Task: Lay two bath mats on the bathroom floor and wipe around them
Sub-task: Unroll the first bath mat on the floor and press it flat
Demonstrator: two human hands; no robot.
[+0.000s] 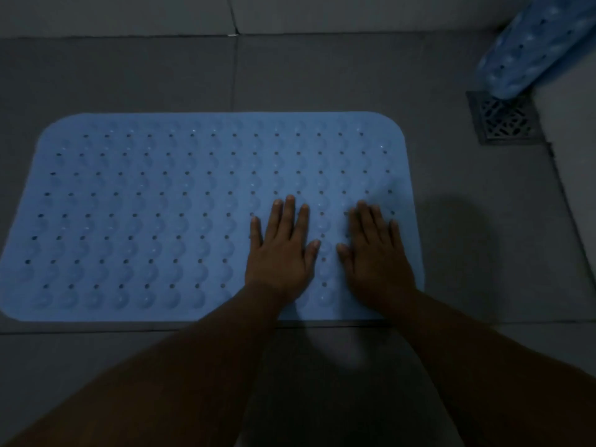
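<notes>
The blue bath mat [161, 214] lies flat across the frame's middle on the grey floor [129, 75], left hand [279, 253] and right hand [375, 256] pressing its right end, fingers spread and gripping nothing. The second mat [535, 43], propped at upper right over the drain [504, 119], might slide down. Uneven pressing may leave the flat mat's far left edge unstuck.

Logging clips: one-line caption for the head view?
Both hands, left hand and right hand, press a blue bath mat flat.

No text, label, brand, number or sign can be read anywhere in this dim view of the floor; no surface shows any lettering.
</notes>
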